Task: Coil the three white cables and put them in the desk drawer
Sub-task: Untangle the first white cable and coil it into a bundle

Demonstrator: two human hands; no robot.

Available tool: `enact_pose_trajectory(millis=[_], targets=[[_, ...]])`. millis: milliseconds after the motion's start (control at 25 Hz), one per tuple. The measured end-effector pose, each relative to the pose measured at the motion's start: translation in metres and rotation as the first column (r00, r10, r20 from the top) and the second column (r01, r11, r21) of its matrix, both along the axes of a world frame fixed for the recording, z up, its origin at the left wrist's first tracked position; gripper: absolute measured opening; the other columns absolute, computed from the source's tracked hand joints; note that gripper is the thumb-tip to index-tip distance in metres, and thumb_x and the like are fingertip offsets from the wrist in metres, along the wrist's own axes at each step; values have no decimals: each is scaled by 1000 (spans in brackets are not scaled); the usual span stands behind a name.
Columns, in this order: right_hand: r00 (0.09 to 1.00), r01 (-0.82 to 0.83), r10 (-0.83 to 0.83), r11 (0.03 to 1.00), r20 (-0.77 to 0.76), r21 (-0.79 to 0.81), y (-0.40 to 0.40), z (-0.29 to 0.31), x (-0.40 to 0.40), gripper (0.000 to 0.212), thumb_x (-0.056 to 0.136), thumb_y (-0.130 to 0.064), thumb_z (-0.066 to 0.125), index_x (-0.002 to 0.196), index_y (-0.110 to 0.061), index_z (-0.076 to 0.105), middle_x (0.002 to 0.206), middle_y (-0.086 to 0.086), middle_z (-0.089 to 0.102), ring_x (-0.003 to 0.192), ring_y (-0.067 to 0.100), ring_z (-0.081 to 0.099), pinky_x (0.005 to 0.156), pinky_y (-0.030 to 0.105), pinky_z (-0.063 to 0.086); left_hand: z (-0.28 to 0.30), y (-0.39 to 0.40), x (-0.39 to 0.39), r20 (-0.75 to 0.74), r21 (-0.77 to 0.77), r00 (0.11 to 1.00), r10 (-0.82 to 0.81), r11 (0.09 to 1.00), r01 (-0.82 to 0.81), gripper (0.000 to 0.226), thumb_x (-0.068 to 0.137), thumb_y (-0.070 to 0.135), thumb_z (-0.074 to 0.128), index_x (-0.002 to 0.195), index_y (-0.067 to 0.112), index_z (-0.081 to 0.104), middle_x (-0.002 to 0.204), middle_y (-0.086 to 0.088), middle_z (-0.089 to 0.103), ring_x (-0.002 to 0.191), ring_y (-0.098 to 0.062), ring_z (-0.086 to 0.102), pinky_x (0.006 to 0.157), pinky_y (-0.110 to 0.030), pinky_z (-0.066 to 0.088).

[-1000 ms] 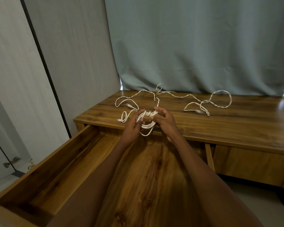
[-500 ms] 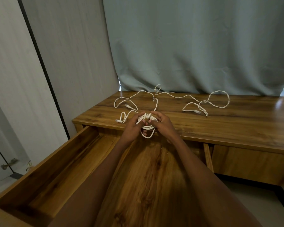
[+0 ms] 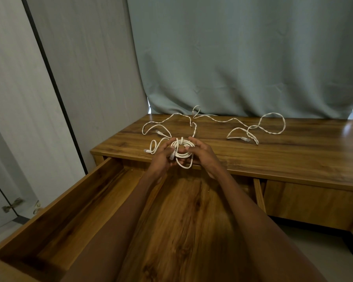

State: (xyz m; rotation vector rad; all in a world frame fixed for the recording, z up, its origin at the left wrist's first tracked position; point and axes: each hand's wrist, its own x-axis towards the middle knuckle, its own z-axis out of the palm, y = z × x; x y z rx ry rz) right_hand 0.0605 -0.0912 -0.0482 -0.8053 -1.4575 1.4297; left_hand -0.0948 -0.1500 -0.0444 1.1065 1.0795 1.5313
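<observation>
Behind the wooden desk [image 3: 253, 157] hung a grey-green curtain [image 3: 243, 58], and the pulled-out drawer [image 3: 73, 200] held no cable yet. Both hands, left hand [image 3: 161, 159] and right hand [image 3: 202, 157], gripped one nearly wound white coil [image 3: 182, 151] above the drawer's back edge. Of three cables, two lay loose on the desktop: left cable [image 3: 151, 129] and right cable [image 3: 259, 127].

- Coiled white cable [image 3: 182, 150]: wound into a small round bundle with a wrap across it, held above the counter's front edge.
- Two loose white cables [image 3: 212, 119]: sprawled in tangled loops along the counter's back.
- Drawer [image 3: 73, 200]: wooden, pulled wide open.
</observation>
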Motion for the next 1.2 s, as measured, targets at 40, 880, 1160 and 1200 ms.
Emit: enact_pose_trajectory(millis=[40,880,1160,1200], targets=[[1000,11,-12,1000,-9,-20,0,0,0,46,95,-17,66,140,-19,55,117,8,74,102,27,74,91,44,60,0,1,0,17,3,1000,10,1000,-10,39,103,7,41,138,18,52,123,-14,69,109,-29,68,88,-43,57],[624,535,-595,798,506,278,25,7,100,30,88,-21,65,117,-22,70,116,2,70,103,26,68,94,43,53,-10,10,45,-535,52,842,68,998,-48,26,102,22,54,126,24,61,129,0,60,114,-15,59,97,-39,52],[688,513,-522,841,504,172,27,11,100,25,94,-6,54,108,-17,72,80,5,74,66,23,74,82,42,61,-10,12,45,-539,69,832,131,991,-111,27,101,19,53,126,21,63,131,-1,60,120,-18,56,101,-45,50],[700,516,-520,842,489,158,28,9,100,28,93,-4,52,111,-15,71,83,7,75,70,25,75,82,44,61,-10,12,44,-537,74,832,142,990,-121,26,101,19,53,125,21,64,131,-1,60,120,-18,56,101,-45,50]])
